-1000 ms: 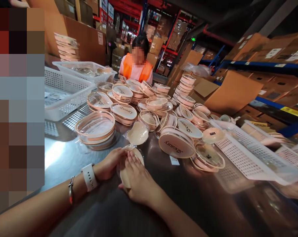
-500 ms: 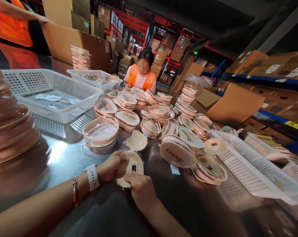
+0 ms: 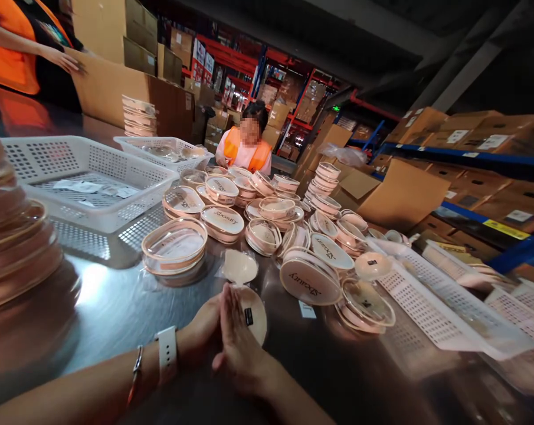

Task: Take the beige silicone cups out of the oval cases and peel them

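Note:
A round cream pad with a small black label [image 3: 256, 313] is at my hands, its left part hidden behind my right hand. My right hand [image 3: 238, 333] has its fingers straight and side by side, lying flat against the pad and my left hand. My left hand [image 3: 203, 330], with a white strap on its wrist, is at the pad's left edge, its fingers mostly hidden behind my right hand. Just beyond lies another cream pad in clear wrap [image 3: 240, 267]. Clear-topped oval cases [image 3: 174, 245] stand behind it.
Stacked cases [image 3: 12, 242] rise at the left beside a white basket [image 3: 116, 212]. More oval cases [image 3: 311, 280] lie across the middle, with a small white card [image 3: 307, 310] near them. Another white basket [image 3: 444, 307] is at the right. Two people in orange vests are across the table.
My right hand has gone from pinching the pad's lower edge to lying with straight fingers against it and my left hand. The pad has shifted slightly right, and the camera view has shifted.

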Demonstrator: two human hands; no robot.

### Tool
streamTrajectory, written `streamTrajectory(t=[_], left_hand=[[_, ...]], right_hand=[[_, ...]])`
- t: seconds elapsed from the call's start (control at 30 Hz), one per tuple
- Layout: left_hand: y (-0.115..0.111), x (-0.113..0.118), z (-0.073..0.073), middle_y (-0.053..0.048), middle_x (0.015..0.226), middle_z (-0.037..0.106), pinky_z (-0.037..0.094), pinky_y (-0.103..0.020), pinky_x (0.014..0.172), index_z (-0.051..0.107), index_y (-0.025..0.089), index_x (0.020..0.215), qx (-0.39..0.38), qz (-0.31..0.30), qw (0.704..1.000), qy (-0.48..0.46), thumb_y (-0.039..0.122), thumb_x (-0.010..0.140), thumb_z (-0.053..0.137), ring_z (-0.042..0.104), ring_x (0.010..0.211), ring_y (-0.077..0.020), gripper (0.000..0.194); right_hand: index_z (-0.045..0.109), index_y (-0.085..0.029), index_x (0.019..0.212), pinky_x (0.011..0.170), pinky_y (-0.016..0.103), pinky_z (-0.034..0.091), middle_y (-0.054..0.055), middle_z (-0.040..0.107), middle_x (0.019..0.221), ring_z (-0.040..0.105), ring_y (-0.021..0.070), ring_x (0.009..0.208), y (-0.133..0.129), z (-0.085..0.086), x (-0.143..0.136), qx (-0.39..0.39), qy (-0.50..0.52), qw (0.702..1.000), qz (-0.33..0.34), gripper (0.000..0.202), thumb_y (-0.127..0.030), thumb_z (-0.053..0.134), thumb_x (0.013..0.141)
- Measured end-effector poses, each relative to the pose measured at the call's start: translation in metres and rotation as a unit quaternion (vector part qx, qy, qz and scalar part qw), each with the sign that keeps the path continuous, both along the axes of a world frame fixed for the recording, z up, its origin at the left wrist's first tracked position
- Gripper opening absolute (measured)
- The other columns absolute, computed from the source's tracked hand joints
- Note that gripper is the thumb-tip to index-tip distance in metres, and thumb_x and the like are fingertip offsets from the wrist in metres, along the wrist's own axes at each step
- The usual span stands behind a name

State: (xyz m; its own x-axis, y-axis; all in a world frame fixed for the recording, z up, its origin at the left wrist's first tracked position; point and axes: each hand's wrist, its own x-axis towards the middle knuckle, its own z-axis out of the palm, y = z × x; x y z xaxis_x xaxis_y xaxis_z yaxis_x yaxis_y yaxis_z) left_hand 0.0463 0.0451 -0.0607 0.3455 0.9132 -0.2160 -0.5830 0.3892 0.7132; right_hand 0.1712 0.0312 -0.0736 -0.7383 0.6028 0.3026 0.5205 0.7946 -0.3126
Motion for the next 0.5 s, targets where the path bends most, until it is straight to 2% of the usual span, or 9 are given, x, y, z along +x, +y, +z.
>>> streamTrajectory(t=[0.1, 0.2, 0.3, 0.37, 0.43, 0.5], left_hand=[[0.004, 0.001, -0.004, -0.010, 0.109, 0.072, 0.039, -0.041, 0.103, 0.066, 0.015, 0.111, 0.016, 0.011, 1.000, -0.021, 0.044, 0.072, 0.073, 0.059, 0.113, -0.0294, 0.049], [0.006, 0.001, -0.006, -0.007, 0.119, 0.069, 0.039, -0.034, 0.104, 0.064, 0.018, 0.117, 0.046, 0.029, 0.998, -0.037, 0.039, 0.071, 0.075, 0.058, 0.115, -0.0250, 0.051], [0.005, -0.001, -0.006, -0.010, 0.104, 0.074, 0.049, -0.037, 0.089, 0.068, 0.015, 0.109, 0.040, 0.009, 0.999, -0.029, 0.040, 0.070, 0.077, 0.066, 0.099, -0.0277, 0.047], [0.005, -0.004, -0.004, -0.010, 0.091, 0.076, 0.052, -0.037, 0.078, 0.070, 0.013, 0.101, 0.030, -0.004, 0.999, -0.012, 0.040, 0.068, 0.077, 0.069, 0.086, -0.0280, 0.043], [0.004, -0.007, 0.001, -0.010, 0.090, 0.076, 0.052, -0.035, 0.076, 0.070, 0.013, 0.102, 0.033, -0.004, 0.999, 0.003, 0.039, 0.069, 0.077, 0.069, 0.083, -0.0268, 0.042], [0.003, -0.009, 0.008, -0.009, 0.095, 0.075, 0.051, -0.035, 0.077, 0.068, 0.014, 0.107, 0.042, -0.009, 0.999, 0.018, 0.038, 0.070, 0.075, 0.069, 0.085, -0.0262, 0.044]], right_hand=[[-0.025, -0.012, 0.145, 0.117, 0.055, 0.014, 0.017, -0.010, 0.157, -0.007, 0.0312, 0.145, 0.010, 0.002, 0.003, -0.027, -0.062, 0.996, -0.056, 0.091, -0.065, 0.027, 0.091], [-0.011, -0.009, 0.149, 0.117, 0.057, 0.006, 0.016, -0.006, 0.158, -0.008, 0.0310, 0.145, 0.020, 0.010, 0.008, -0.060, -0.088, 0.984, -0.144, 0.085, -0.065, 0.021, 0.093], [0.003, -0.002, 0.150, 0.117, 0.057, 0.003, 0.018, 0.001, 0.157, -0.004, 0.0306, 0.145, 0.030, 0.017, 0.018, -0.126, -0.102, 0.962, -0.218, 0.083, -0.062, 0.018, 0.095], [0.017, 0.000, 0.149, 0.116, 0.059, 0.002, 0.021, 0.011, 0.156, 0.003, 0.0327, 0.146, 0.036, 0.019, 0.025, -0.152, -0.073, 0.947, -0.273, 0.083, -0.062, 0.028, 0.094], [0.037, 0.000, 0.142, 0.114, 0.061, 0.008, 0.026, 0.028, 0.150, 0.017, 0.0374, 0.144, 0.041, 0.022, 0.031, -0.162, 0.015, 0.933, -0.322, 0.080, -0.061, 0.041, 0.090], [0.058, -0.004, 0.126, 0.107, 0.057, 0.031, 0.025, 0.054, 0.134, 0.044, 0.0389, 0.130, 0.043, 0.026, 0.033, -0.172, 0.105, 0.920, -0.335, 0.067, -0.057, 0.049, 0.087]])
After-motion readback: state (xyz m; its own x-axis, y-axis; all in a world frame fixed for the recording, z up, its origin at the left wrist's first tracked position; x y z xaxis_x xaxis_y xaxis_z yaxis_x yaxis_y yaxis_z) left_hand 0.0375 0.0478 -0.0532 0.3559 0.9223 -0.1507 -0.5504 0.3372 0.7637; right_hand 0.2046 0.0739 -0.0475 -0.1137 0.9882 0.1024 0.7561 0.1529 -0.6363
